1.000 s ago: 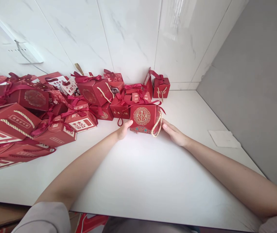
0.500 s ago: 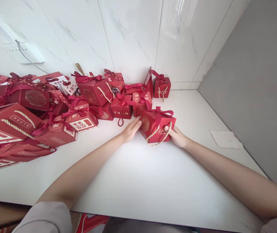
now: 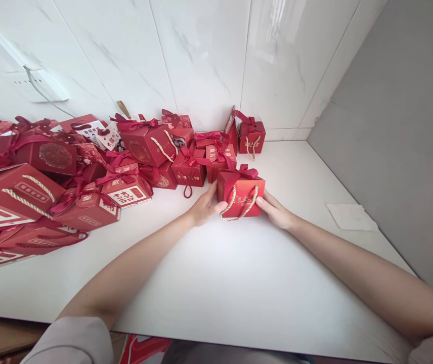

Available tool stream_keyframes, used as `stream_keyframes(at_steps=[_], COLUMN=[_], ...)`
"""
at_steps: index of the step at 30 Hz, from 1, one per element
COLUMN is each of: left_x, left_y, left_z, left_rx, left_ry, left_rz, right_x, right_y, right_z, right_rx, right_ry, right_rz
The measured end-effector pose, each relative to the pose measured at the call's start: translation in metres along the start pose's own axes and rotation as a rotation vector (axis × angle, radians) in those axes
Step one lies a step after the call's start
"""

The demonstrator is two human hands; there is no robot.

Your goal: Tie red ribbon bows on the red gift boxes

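Between my two hands is a red gift box point(image 3: 246, 194) with a dark red ribbon bow on top and a gold-and-white rope handle hanging down its front. My left hand point(image 3: 206, 206) grips its left side, thumb near the front edge. On the right side my right hand point(image 3: 275, 208) holds it, thumb at the front corner and the other fingers hidden behind. The box sits upright at the table surface, its printed front turned toward me. Just behind it stands a red box with gold lettering point(image 3: 220, 155).
Several red gift boxes point(image 3: 125, 189) are heaped along the left and back of the white table point(image 3: 231, 283). Another small red box point(image 3: 252, 139) stands by the tiled wall point(image 3: 209, 60). A white paper piece point(image 3: 352, 217) lies at the right, near the grey wall point(image 3: 398, 126).
The held gift box has turned so its front faces me squarely and has shifted slightly left and down. My left thumb has come round to its front edge.
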State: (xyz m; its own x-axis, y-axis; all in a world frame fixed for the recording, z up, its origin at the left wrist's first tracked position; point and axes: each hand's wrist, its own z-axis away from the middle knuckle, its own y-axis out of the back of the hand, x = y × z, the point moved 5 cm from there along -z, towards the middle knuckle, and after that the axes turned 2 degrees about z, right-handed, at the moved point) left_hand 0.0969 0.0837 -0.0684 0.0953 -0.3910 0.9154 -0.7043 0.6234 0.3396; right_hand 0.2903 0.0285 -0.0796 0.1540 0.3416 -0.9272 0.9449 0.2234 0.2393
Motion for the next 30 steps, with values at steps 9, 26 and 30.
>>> stream_keyframes(at_steps=[9,26,30], left_x=[-0.005,-0.012,-0.002], left_y=[0.008,-0.014,-0.028], left_z=[-0.006,-0.001,0.004], left_rx=[-0.049,-0.054,-0.257], left_ry=[-0.021,0.266,0.346], left_rz=[0.153,0.770,0.864], right_x=[-0.001,-0.007,-0.014], right_y=[-0.004,-0.005,0.000], right_z=[-0.002,0.003,0.006], right_rx=[-0.022,-0.012,0.119], right_ry=[0.048,0.079,0.131], right_rz=[-0.012,0.047,0.183])
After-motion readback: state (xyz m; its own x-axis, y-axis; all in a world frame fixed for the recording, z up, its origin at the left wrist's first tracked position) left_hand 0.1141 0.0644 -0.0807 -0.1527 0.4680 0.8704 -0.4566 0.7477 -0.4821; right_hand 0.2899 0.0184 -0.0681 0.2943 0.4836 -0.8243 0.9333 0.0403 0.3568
